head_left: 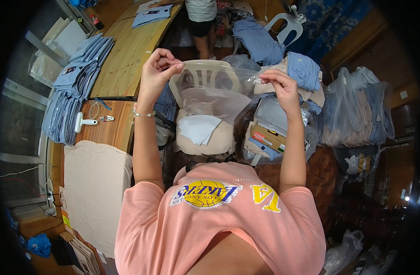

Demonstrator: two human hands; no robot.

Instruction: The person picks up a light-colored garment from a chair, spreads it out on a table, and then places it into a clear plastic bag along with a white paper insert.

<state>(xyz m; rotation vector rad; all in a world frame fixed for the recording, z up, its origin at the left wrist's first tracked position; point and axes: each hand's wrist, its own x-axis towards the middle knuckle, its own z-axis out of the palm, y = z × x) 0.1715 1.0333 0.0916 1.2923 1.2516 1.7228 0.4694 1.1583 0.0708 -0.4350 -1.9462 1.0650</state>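
Note:
A clear plastic bag (219, 75) is stretched out in front of me, its top edge running from hand to hand. My left hand (160, 68) pinches one corner between thumb and fingers. On the other side, my right hand (279, 86) grips the opposite corner, fingers closed together. Behind and below the bag is a pale plastic chair (177, 91). Its seat carries beige fabric (212, 145), with white sheets (198, 129) and translucent plastic (215, 103) lying over it.
At left, a wooden table (120, 50) bears stacks of folded blue garments (63, 114), a lint roller (85, 121) and beige cloth (98, 183). At right stand a cardboard box (267, 137), piled clothes (304, 71) and bagged garments (356, 110). Another person (201, 20) stands at the far end.

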